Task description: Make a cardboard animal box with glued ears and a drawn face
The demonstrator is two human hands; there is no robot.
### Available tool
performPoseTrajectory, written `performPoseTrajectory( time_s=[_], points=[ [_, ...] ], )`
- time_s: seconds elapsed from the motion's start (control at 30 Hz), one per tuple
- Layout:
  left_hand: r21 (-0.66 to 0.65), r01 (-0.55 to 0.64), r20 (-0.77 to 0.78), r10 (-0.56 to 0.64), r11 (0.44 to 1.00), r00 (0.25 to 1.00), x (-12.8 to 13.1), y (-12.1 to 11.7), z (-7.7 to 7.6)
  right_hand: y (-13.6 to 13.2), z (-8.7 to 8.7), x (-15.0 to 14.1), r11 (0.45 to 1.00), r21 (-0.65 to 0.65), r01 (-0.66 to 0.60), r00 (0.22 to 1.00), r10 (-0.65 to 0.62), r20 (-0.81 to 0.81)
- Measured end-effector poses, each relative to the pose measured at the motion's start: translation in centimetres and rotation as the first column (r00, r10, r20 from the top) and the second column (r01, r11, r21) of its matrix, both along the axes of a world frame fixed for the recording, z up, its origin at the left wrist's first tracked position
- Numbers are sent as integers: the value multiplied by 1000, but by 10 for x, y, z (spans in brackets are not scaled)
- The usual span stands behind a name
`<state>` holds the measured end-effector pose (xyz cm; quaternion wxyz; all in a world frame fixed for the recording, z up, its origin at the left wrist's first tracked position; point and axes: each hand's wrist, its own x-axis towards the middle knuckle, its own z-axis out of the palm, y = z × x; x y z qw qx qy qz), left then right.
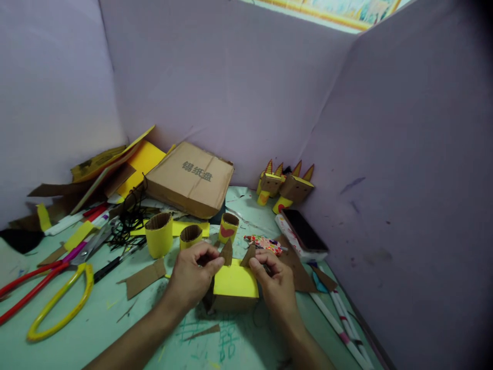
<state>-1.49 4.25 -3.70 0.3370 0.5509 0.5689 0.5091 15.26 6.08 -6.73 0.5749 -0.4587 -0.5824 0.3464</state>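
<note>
A small cardboard box [235, 282] with a yellow top stands in front of me on the green table. My left hand [198, 270] pinches a pointed cardboard piece [227, 253] at the box's far left edge. On the other side, my right hand [275, 275] pinches a second pointed cardboard piece [248, 255] at the far right edge. Whether either piece is attached to the box I cannot tell. Just behind stand a yellow cardboard tube [158, 239], a shorter yellow tube [190, 237] and a tube with a red heart [228, 230].
Red-handled scissors [34, 288] and yellow-handled scissors [61, 308] lie left. A flat carton [190, 177] leans at the back beside yellow card sheets [142, 164]. Finished-looking cardboard animals [296, 189] stand back right, near a phone [304, 228]. Markers [341, 329] lie along the right wall.
</note>
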Motion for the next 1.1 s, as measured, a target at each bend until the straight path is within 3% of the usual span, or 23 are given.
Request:
performPoseTrajectory(
  time_s=[0.4,0.83,1.1],
  points=[
    [41,31,-8,-31,999,999,-3,2,-4,0,0,2,1000,-8,30,1000,-30,5],
    [55,-17,13,16,998,1000,3,1,-3,-2,0,0,998,43,34,998,-36,42],
    [-16,40,47,-39,999,998,-1,2,0,-2,1,1,999,13,31,999,-31,23]
  ],
)
